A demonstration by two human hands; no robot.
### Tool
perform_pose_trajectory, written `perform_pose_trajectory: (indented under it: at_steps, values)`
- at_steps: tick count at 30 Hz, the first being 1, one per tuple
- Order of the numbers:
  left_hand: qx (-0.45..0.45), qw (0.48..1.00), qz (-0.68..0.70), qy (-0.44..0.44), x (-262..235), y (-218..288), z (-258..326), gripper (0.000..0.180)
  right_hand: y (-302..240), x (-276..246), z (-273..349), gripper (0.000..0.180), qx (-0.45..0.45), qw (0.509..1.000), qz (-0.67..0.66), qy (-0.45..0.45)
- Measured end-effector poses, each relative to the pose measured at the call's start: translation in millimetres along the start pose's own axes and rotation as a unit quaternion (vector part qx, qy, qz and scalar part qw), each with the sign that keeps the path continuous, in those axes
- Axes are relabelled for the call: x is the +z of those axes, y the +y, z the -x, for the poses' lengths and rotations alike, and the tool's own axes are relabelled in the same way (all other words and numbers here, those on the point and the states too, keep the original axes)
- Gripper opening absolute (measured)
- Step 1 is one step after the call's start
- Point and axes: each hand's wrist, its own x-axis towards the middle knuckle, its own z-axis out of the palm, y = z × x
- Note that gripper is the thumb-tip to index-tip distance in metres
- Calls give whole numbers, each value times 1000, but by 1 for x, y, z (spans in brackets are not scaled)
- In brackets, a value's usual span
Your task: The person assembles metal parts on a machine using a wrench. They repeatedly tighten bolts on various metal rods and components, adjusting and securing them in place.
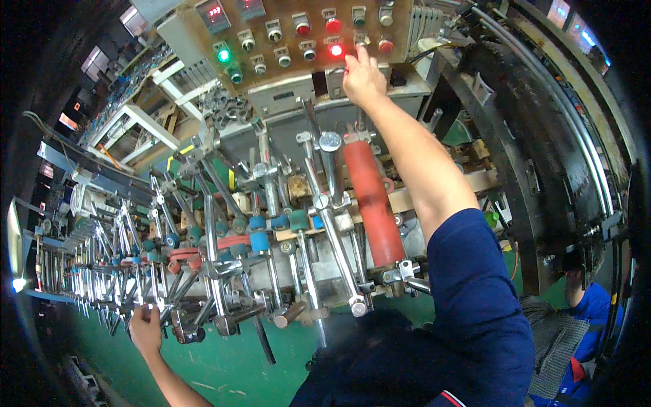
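My right hand reaches up to the control panel, its fingertips at a switch knob in the lower row, mostly covered by them. Beside the fingers glows a red lit button. At the near left my left hand is closed, its fingertips at the lower end of a shiny metal rod; the grip is partly hidden. Between my arms runs a long row of metal rods and clamps with blue, green and red rollers. A red cylinder stands close to my right forearm.
A dark machine frame with a long bright rail rises at the right. Another person's blue sleeve shows at the far right. Behind the row at the left are a white metal frame and a cluttered bench. The floor is green.
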Motion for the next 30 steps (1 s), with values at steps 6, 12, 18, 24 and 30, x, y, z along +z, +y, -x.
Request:
perform_pose_trajectory:
  at_steps: [6, 12, 18, 24, 30]
  values:
    - [17, 998, -56, -21, 6, -13, -6, 37, 2, 8, 2, 36, 3, 998, -60, -18]
    - [-17, 998, -42, -50, 6, -18, -9, 40, 5, 14, 0, 27, 36, 998, -42, -30]
    - [-9, 999, -35, -40, 8, -26, -7, 36, 4, 12, -3, 30, 31, 996, -33, -81]
    - [21, 999, -27, -23, 10, -38, -10, 35, 24, 28, -22, 40, 2, 989, -89, -116]
    - [-13, 998, -46, -51, 2, -30, -6, 37, 19, 22, -21, 64, 55, 973, -174, -139]
